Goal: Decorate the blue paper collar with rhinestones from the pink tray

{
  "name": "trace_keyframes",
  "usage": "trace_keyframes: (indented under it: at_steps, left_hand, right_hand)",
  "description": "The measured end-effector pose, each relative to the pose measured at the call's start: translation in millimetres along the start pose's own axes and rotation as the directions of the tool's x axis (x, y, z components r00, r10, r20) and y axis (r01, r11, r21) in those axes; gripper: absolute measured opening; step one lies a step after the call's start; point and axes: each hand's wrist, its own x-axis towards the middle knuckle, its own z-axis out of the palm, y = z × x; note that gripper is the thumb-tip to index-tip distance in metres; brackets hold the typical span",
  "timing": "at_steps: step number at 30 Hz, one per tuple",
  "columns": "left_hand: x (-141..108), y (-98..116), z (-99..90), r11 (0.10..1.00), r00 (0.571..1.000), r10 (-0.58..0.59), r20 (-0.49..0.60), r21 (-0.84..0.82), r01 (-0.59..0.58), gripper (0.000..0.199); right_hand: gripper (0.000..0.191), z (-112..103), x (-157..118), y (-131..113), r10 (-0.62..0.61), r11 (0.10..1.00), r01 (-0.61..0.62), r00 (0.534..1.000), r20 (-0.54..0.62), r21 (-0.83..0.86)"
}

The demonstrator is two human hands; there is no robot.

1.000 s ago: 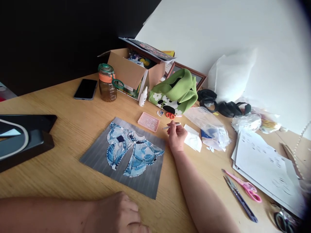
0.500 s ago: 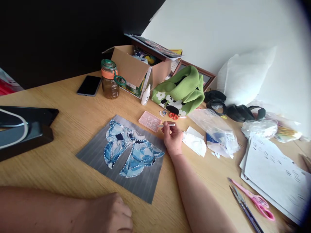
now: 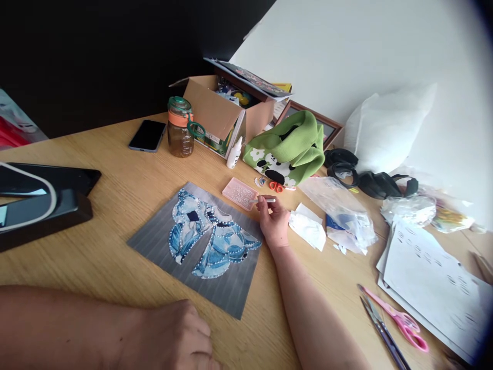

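Note:
My right hand [image 3: 274, 221] pinches a slim white pen-like stick [image 3: 269, 200] between thumb and fingers. Its tip points left over the near right corner of a small pink tray [image 3: 224, 191], which holds many tiny pale beads or rhinestones. Left of that hand lies a grey sheet [image 3: 154, 241] bearing a blue and white cape-shaped piece [image 3: 219, 252], with pearl-like dots along its outlines. My left hand [image 3: 173, 336] rests curled on the table below the sheet, its fingertips tucked out of sight; nothing shows in it.
Behind the tray stand a glue bottle [image 3: 234, 153], a drink bottle [image 3: 181, 136], a cardboard box [image 3: 210, 105] and a green panda bag [image 3: 288, 151]. A phone [image 3: 147, 135] lies at the back left. To the right are orange-handled scissors [image 3: 276, 186], white papers [image 3: 427, 272] and pink scissors [image 3: 404, 324].
The camera view has shifted slightly, so the things on the table appear moved a little. My right hand keeps its pinch on the stick at the tray, and my left hand stays curled.

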Motion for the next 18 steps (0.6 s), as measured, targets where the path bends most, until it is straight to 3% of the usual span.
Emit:
trace_keyframes:
  at_steps: [7,18]
  left_hand:
    - [3.7,0.4,2.9,1.0,0.999,0.009,-0.045,-0.025,-0.01,0.009]
    - [5.8,0.7,2.8,1.0,0.997,0.024,-0.071,-0.018,-0.026,0.009]
  right_hand:
    - [0.036,-0.1,-0.7,1.0,0.003,1.0,-0.002,1.0,-0.006,0.018]
    - [0.036,-1.1,-0.3,-0.6,0.006,0.999,-0.007,1.0,0.014,0.034]
